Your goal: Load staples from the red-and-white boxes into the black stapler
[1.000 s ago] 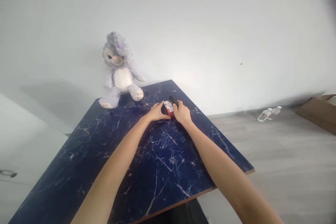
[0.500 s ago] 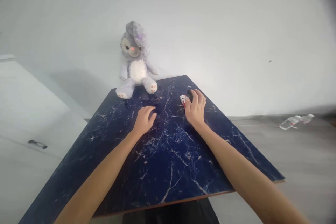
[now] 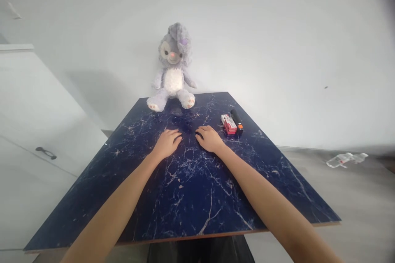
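My left hand rests on the dark blue marbled table, its fingers loosely curved and apart, holding nothing. Across a small gap, my right hand lies on the same surface with fingers bent and nothing in it. To the right of that hand stands a red and white small box. Right beside the box lies a black cylindrical thing with an orange patch, which looks like a small flashlight.
A grey and white plush toy sits at the table's far edge against the wall. On the left is a white cabinet with a dark handle. Clear plastic bottles lie on the floor at right.
My right hand has let go of the black cylindrical thing beside the box and moved left, near my left hand. The view has shifted slightly left.
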The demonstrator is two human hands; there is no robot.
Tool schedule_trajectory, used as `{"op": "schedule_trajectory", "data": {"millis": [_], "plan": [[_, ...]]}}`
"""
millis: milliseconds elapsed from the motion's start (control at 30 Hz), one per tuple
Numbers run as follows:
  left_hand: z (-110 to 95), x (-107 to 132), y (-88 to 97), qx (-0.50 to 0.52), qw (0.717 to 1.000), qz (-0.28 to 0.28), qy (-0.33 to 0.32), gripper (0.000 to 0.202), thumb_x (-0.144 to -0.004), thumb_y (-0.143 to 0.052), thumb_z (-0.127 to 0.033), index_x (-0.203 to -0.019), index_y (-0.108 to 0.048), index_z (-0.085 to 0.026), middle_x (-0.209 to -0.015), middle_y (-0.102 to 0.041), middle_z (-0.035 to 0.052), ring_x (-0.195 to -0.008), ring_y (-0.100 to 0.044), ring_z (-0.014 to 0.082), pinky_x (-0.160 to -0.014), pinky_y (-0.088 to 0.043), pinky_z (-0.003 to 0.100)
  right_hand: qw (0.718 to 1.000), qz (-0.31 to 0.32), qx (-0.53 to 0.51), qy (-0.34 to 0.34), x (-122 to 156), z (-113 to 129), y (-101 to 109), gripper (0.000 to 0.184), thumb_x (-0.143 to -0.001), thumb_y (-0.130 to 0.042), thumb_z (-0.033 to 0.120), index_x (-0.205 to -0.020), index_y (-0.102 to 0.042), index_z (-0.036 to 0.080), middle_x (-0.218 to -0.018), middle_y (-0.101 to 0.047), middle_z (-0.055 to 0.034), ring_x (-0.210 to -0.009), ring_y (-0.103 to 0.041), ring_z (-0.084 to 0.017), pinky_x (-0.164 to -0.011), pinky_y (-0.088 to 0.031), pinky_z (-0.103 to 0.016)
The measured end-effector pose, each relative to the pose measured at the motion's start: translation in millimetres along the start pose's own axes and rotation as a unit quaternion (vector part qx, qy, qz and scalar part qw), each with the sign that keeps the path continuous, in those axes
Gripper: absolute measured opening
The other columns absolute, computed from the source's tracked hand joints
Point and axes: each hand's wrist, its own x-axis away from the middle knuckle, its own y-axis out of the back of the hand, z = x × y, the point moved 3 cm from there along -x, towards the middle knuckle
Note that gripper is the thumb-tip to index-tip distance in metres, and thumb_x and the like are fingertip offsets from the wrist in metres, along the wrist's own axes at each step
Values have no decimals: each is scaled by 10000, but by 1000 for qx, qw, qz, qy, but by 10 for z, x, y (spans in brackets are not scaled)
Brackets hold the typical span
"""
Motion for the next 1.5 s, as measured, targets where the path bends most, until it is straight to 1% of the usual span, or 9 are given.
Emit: {"op": "schedule_trajectory", "data": {"millis": [200,333,500,600,700,800,967,1233,1500], "plan": [[60,-7,-19,-2,1000,-3,-4,443,-1009,-410,-444,-1213,-729,-215,-1355,-660,117,-1274,-573,311,-1172,-325,594,1000,-15,4,11,32,18,15,344,-1000,-459,274,-1240,-673,152,-1306,-653,-120,-1201,-554,-246,-1095,-379,-382],[51,2,-16,6,1000,7,4,443,-1006,-408,-442,-1230,-722,-223,-1370,-650,110,-1288,-560,313,-1169,-327,602,995,-92,41,2,72,75,168,377,-976,-450,242,-1297,-638,175,-1369,-600,-134,-1305,-448,-306,-1098,-361,-461],[84,-5,-39,2,1000,16,11,439,-1001,-409,-437,-1241,-715,-233,-1383,-643,99,-1301,-551,307,-1160,-340,608,954,-242,107,-143,261,-209,515,445,-942,-466,288,-1366,-567,198,-1490,-463,-156,-1417,-312,-360,-1137,-271,-570],[96,-19,-52,-2,1000,6,0,430,-998,-413,-432,-1218,-725,-235,-1364,-656,100,-1277,-571,301,-1176,-319,605,914,-291,104,-263,419,-546,623,600,-918,-477,403,-1466,-426,165,-1540,-351,-218,-1395,-339,-395,-1084,-333,-587],[78,-7,-42,-5,1000,0,-2,439,-1000,-401,-432,-1208,-727,-225,-1349,-665,101,-1261,-577,302,-1172,-327,595,908,-249,46,-335,499,-822,582,794,-854,-546,522,-1519,-325,149,-1535,-314,-267,-1307,-460,-417,-1001,-429,-556],[26,53,13,-10,1000,-20,2,444,-1007,-388,-424,-1197,-729,-213,-1308,-683,101,-1224,-584,306,-1148,-370,558,915,-195,-8,-352,503,-925,516,839,-817,-593,519,-1537,-307,199,-1533,-325,-247,-1232,-551,-396,-968,-471,-524],[-37,157,84,-10,999,-52,13,436,-1020,-375,-408,-1167,-730,-202,-1255,-686,102,-1159,-583,300,-1090,-426,517,921,-170,-9,-350,471,-900,519,772,-801,-611,412,-1507,-375,207,-1466,-409,-224,-1203,-577,-382,-1000,-456,-522],[18,125,32,-5,999,-22,27,394,-1016,-420,-401,-1212,-699,-204,-1298,-654,98,-1200,-567,298,-1116,-403,516,924,-143,23,-353,421,-909,507,803,-800,-626,397,-1524,-336,208,-1416,-448,-200,-1158,-602,-376,-974,-474,-491],[21,127,58,-9,999,-38,35,476,-994,-475,-386,-1417,-524,-172,-1447,-533,151,-1346,-484,336,-1142,-393,514,926,-145,51,-344,395,-893,486,774,-807,-621,394,-1505,-345,209,-1374,-474,-175,-1102,-620,-349,-936,-487,-451]]}}
